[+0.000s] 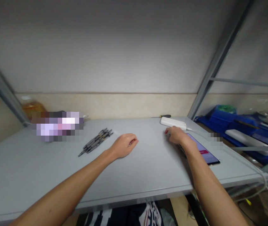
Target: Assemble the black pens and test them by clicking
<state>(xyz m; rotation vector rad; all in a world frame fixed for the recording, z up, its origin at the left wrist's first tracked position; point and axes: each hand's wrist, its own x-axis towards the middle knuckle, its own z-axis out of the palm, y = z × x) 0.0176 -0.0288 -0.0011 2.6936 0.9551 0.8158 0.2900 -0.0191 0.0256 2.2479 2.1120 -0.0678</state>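
My left hand [125,145] rests on the grey tabletop [148,175], its fingers curled in and nothing showing between them. Just to its left lies a loose bundle of grey and black pens [96,141]. My right hand [177,135] is lowered at the right, fingers bent downward and closed; whatever is under the fingertips, if anything, is hidden. Beneath and beside that wrist lies a smartphone or tablet [206,153] with its screen lit, partly covered by the forearm. A white power strip [173,123] lies just beyond the right hand.
A screwdriver [165,116] lies by the back wall. At the back left are a blurred-out item [58,127] and a bottle of amber liquid [33,108]. Metal posts [215,62] frame the table. Blue bins [209,117] stand beyond the right edge, near a white cable [242,157].
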